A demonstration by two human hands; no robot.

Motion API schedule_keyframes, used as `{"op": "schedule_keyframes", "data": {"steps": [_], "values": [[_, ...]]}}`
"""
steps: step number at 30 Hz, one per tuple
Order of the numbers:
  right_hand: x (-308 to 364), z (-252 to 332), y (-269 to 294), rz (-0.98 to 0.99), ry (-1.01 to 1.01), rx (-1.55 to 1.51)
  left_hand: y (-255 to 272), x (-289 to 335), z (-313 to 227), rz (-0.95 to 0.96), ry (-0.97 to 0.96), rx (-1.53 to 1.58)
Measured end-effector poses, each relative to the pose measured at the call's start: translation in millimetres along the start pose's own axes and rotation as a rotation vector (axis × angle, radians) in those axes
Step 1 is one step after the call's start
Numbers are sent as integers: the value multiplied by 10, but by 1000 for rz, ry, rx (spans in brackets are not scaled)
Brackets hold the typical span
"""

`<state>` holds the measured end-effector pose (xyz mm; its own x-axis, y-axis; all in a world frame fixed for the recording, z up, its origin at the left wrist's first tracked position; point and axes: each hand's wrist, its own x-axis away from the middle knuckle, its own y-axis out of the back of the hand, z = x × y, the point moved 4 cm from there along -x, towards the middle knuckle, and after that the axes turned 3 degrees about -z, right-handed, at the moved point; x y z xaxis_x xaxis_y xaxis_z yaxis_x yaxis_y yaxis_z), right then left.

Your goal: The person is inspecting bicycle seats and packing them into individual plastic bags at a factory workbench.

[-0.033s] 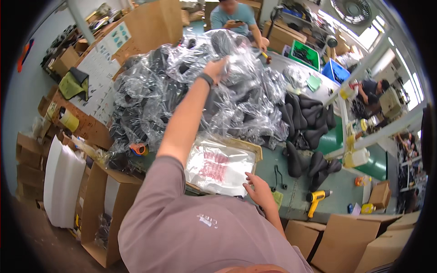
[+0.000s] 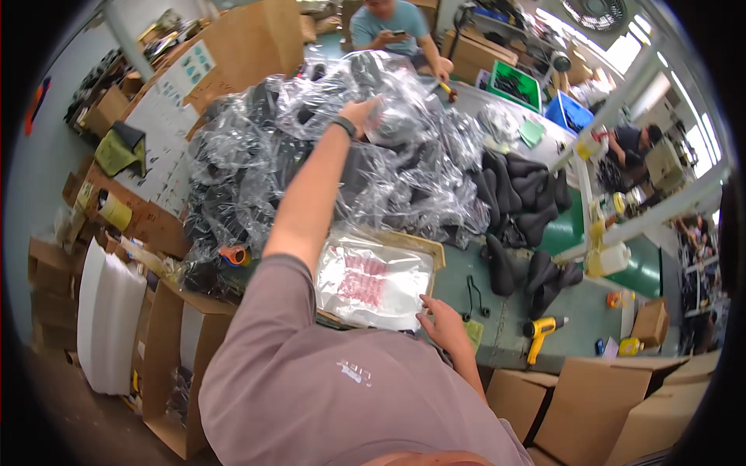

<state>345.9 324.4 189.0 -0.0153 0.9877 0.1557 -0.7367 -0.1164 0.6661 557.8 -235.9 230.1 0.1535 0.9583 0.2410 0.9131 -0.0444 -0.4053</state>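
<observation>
My left hand [image 2: 360, 115] reaches over a large pile of bicycle saddles in clear plastic bags [image 2: 249, 175]. Its fingers look curled into the loose film of a plastic bag [image 2: 400, 116] near the top; the film and blur partly hide the fingertips. My right hand [image 2: 444, 322] is low, with fingers apart and nothing in them, by the near right corner of a shallow tray [image 2: 437, 252]. Silvery plastic bags with red print [image 2: 388, 299] lie flat in that tray. Unwrapped black saddles [image 2: 535, 221] are heaped right of the pile.
A yellow heat gun [image 2: 544, 334] and a black bent metal part [image 2: 474, 299] lie on the green bench [image 2: 505, 342]. Open cardboard boxes [image 2: 583, 400] stand along the near edge. A person [image 2: 388, 35] sits beyond the pile, holding a phone. Green and blue bins [image 2: 571, 116] stand at the far right.
The whole view has shifted slightly. My left hand remains at the top of the pile and appears slightly lower on the film; my right hand stays by the tray.
</observation>
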Motion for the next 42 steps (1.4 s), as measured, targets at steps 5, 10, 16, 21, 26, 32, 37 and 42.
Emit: {"op": "schedule_keyframes", "data": {"steps": [5, 10, 16, 21, 26, 32, 37, 42], "values": [[763, -1348, -144, -141, -378, -31, 405, -1017, 1055, -135, 38, 44], [1234, -2345, -25, -171, -624, -131, 766, 171, 919, -270, -287, -208], [290, -3443, 623, -401, -514, 46, -371, 2676, 1773, -40, -585, -764], [-1398, -3781, 1227, -544, -313, 292, -779, 4044, 2536, 353, -599, -1423], [-2142, -4142, 1097, -548, -361, 616, -773, 4390, 2800, 530, -229, -1435], [-1702, -3420, 1463, -421, -251, 327, -656, 4429, 2900, 470, -176, -1343], [-70, -2933, 1661, -881, -435, -793, -1270, 4184, 3304, 842, 292, -1015], [754, -1968, 788, -413, -477, -1687, -2061, 4297, 3560, 703, 591, 65]]}}
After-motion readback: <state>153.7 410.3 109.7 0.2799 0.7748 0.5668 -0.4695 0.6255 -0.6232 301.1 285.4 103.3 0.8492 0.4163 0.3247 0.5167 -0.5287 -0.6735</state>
